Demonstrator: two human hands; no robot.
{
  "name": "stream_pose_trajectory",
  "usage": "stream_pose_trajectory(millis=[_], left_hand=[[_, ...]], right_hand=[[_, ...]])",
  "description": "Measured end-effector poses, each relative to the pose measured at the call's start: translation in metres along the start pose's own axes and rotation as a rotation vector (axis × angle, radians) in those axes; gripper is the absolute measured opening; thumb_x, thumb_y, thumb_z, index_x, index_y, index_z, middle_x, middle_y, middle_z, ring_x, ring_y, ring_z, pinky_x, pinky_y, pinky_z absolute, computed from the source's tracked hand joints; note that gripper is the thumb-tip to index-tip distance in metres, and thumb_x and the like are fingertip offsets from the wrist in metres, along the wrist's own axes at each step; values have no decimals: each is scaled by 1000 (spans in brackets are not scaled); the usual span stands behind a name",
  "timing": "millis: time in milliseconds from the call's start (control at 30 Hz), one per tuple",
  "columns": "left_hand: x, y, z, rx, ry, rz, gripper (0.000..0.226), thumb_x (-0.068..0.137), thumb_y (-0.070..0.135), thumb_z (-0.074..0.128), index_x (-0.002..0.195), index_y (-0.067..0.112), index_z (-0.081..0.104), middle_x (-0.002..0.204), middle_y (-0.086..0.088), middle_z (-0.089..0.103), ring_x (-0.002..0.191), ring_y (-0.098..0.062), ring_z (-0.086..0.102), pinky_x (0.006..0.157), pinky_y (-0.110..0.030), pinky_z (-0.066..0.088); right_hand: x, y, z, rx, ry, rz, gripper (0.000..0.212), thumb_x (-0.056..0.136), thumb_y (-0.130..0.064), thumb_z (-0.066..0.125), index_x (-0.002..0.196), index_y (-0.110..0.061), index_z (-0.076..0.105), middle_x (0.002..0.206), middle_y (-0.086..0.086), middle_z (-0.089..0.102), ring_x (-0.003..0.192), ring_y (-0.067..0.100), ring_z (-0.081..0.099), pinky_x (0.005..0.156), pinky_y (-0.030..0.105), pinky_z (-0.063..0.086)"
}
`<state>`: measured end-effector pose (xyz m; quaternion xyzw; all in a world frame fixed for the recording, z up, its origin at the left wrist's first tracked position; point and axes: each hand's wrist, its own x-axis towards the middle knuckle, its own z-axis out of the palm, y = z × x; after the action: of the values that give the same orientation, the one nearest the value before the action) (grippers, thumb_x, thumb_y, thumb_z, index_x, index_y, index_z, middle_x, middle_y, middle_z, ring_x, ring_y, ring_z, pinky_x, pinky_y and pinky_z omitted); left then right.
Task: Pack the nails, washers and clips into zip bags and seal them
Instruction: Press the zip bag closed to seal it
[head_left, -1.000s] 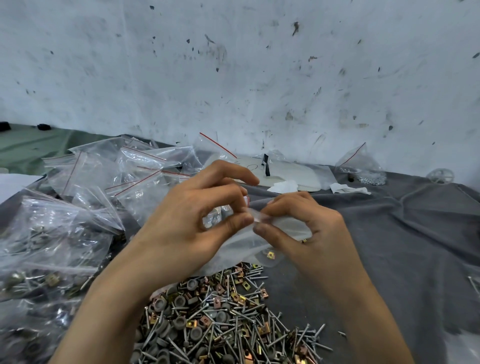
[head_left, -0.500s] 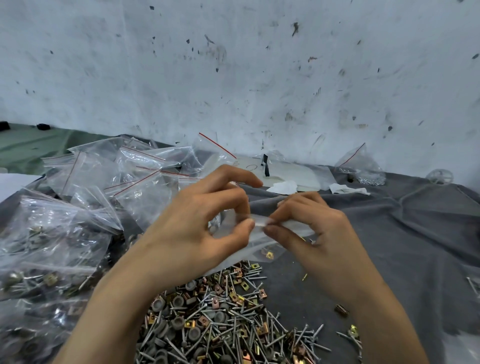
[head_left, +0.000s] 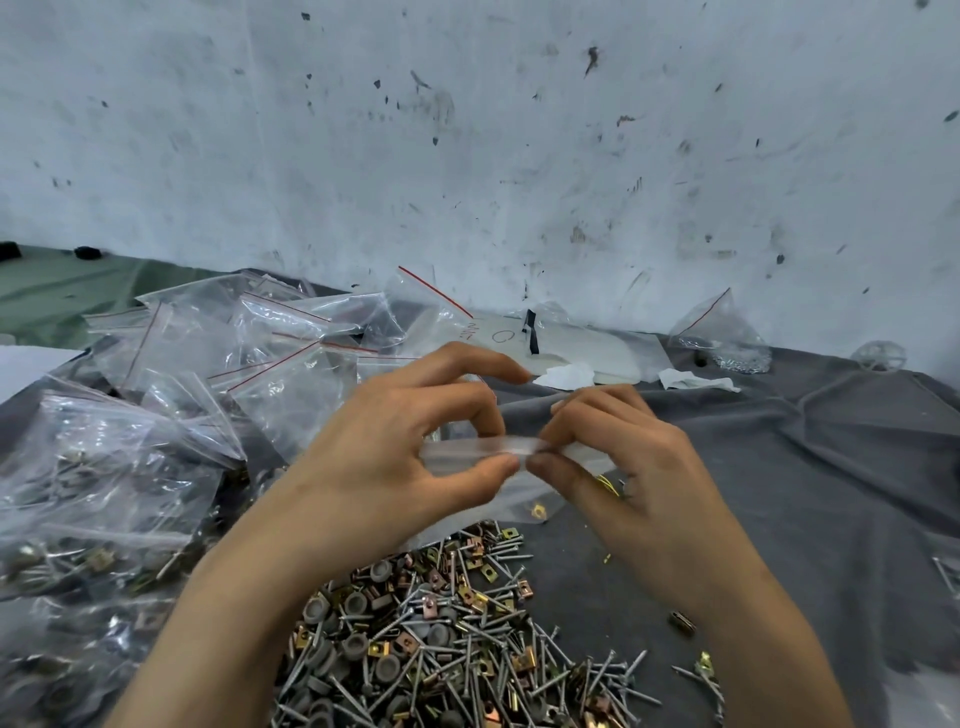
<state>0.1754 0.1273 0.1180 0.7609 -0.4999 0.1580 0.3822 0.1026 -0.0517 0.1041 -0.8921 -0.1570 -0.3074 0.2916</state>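
Nearest the camera, a loose pile of nails, washers and clips (head_left: 431, 639) is spread on a grey cloth (head_left: 810, 493): thin silver nails are tangled with round grey washers and small square brass-coloured clips. To the right of the pile, a stray clip (head_left: 681, 622) and a few stray nails (head_left: 704, 670) are scattered apart on the cloth.

Above the pile, two bare forearms are extended forward. A small clear zip bag (head_left: 483, 452) is held up between the hands. Its top strip is pinched by the left hand (head_left: 384, 462) between thumb and forefinger, with the other fingers arched above it. The same strip is pinched just beside that by the right hand (head_left: 634, 467), thumb underneath and curled fingers on top; the two thumb tips are almost touching. The body of the bag is seen hanging below the hands, and at least one brass clip (head_left: 538, 512) is visible inside it. Whether the strip is pressed closed cannot be told.

At the left, a heap of filled bags (head_left: 104, 493) holding hardware is stacked, and behind it clear bags with red seal lines (head_left: 291, 332) are piled.

Further back, a white sheet with writing (head_left: 571, 345), crumpled white paper (head_left: 696, 382) and another clear bag (head_left: 727, 338) are laid near a scuffed pale wall (head_left: 467, 130).
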Motion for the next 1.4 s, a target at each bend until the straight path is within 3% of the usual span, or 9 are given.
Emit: stream_pose_trajectory(millis=[133, 333, 500, 700, 800, 900, 1067, 1200, 1400], left_hand=[[-2, -1, -5, 3, 16, 18, 18, 80, 35, 67, 73, 20, 62, 120, 20, 59, 99, 7, 58, 86, -15, 42], [-2, 3, -3, -9, 6, 6, 18, 81, 38, 59, 71, 23, 60, 118, 22, 59, 97, 4, 60, 86, -21, 44], [-3, 4, -6, 8, 22, 2, 20, 81, 39, 58, 72, 22, 60, 114, 21, 61, 100, 2, 60, 86, -19, 43], [-2, 7, -6, -7, 24, 2, 21, 82, 38, 58, 71, 21, 61, 108, 18, 64, 96, 1, 62, 85, -20, 44], [-3, 7, -9, 0, 37, 7, 20, 81, 36, 59, 71, 19, 62, 106, 17, 64, 96, 0, 62, 84, -16, 43], [-2, 8, -7, 24, 32, -13, 17, 81, 31, 66, 71, 18, 63, 105, 18, 65, 96, 1, 62, 85, -15, 43], [-3, 8, -9, 22, 51, 2, 17, 82, 30, 64, 71, 17, 63, 101, 16, 66, 94, -2, 63, 84, -16, 43], [-2, 9, -6, 50, 28, -7, 13, 81, 24, 66, 71, 17, 62, 98, 16, 67, 94, -1, 63, 83, -18, 44], [-4, 6, -11, 17, 44, 8, 17, 83, 34, 58, 72, 20, 61, 93, 15, 66, 90, 0, 63, 80, -14, 43]], right_hand=[[0, 3, -2, 26, -24, 73, 14, 79, -41, 69, 77, -35, 57, 85, -23, 59, 105, 1, 49, 87, 15, 36], [-2, 7, -7, 52, -38, 67, 15, 77, -33, 66, 71, -37, 53, 82, -21, 59, 105, 6, 48, 85, 11, 35], [-1, 12, -9, 23, 22, 82, 7, 74, -40, 66, 72, -37, 59, 85, -22, 62, 102, 2, 47, 86, 11, 34], [-1, 15, -8, -9, 46, 51, 17, 75, -36, 72, 70, -35, 56, 82, -26, 58, 96, 1, 46, 82, 11, 33], [-2, 19, -12, 22, 70, 100, 11, 71, -43, 68, 68, -37, 59, 82, -19, 62, 94, 2, 48, 80, 9, 34], [-4, 24, -13, -19, 63, 101, 24, 76, -40, 70, 63, -22, 61, 77, -12, 59, 87, 5, 46, 75, 10, 34], [-3, 27, -13, -23, 125, 148, 27, 70, -48, 65, 60, -25, 57, 69, -12, 58, 79, 9, 47, 69, 12, 34], [-3, 29, -11, -69, 104, 88, 34, 77, -40, 63, 57, -23, 42, 62, -9, 46, 73, 11, 39, 66, 15, 33], [-5, 35, -13, -24, 127, 164, 46, 71, -52, 61, 48, -20, 36, 53, -7, 36, 67, 13, 36, 60, 19, 31]])
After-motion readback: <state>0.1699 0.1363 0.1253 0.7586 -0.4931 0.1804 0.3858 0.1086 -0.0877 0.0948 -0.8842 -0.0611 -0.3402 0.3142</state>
